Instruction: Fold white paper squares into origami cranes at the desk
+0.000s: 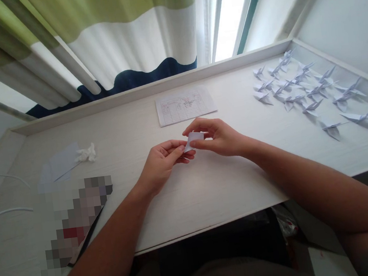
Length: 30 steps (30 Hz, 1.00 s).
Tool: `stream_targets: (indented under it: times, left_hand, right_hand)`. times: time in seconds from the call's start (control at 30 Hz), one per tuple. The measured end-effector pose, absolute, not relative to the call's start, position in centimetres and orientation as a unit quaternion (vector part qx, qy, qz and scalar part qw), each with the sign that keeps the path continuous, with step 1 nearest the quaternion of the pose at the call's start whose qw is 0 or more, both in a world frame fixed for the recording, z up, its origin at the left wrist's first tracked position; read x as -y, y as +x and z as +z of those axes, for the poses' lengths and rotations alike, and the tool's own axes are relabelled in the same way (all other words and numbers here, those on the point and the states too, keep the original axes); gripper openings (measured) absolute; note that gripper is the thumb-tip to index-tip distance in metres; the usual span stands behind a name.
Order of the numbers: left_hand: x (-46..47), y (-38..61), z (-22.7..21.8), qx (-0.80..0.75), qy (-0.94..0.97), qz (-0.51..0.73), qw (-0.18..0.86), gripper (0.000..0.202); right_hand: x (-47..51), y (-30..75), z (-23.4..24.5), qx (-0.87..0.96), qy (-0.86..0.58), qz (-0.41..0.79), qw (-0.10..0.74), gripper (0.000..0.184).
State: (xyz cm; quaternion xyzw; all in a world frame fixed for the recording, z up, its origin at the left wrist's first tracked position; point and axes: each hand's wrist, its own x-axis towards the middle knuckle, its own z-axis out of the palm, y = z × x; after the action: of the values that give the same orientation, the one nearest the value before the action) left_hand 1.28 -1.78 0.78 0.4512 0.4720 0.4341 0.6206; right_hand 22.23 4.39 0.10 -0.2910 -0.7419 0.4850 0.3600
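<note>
Beneath a green, white and navy curtain [91, 42], the white worktop [211, 197] fills my feed, with pale paper cranes [302, 92] massed toward its right end, seemingly kept clear of the working space. A ruled, handwritten sheet [185, 105] lies flat near the back edge, within easy view. The small folded white paper [193, 140] sits between the hands, raised off the worktop at its middle: the left hand [163, 163] curls beneath and pinches it from one side, while the right hand [217, 136] pinches it from the other between thumb and fingers, steadying it from both sides. A crumpled tissue [85, 153] rests well off to the left.
</note>
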Motion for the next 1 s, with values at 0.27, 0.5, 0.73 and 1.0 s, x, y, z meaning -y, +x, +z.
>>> stream_targets:
  times: [0.27,0.5,0.73,1.0]
  left_hand:
    - [2.0,1.6,0.9,-0.483,0.519,0.417,0.568,0.023]
    - [1.8,1.7,-0.1,-0.487,0.51,0.446,0.552,0.027]
    - [1.8,1.4,0.3,-0.47,0.426,0.441,0.635,0.035]
    - [1.7,1.0,0.8,-0.471,0.389,0.411,0.677,0.031]
  right_hand:
    - [-4.2,21.8,0.0,0.732,-0.316,0.475,0.373,0.007]
    - [-4.6,21.9,-0.4,0.68,-0.281,0.574,0.359,0.01]
    - [-4.8,22.0,-0.1,0.637,-0.267,0.632,0.352,0.007]
    - [-4.6,21.7,-0.3,0.644,-0.239,0.635,0.354,0.005]
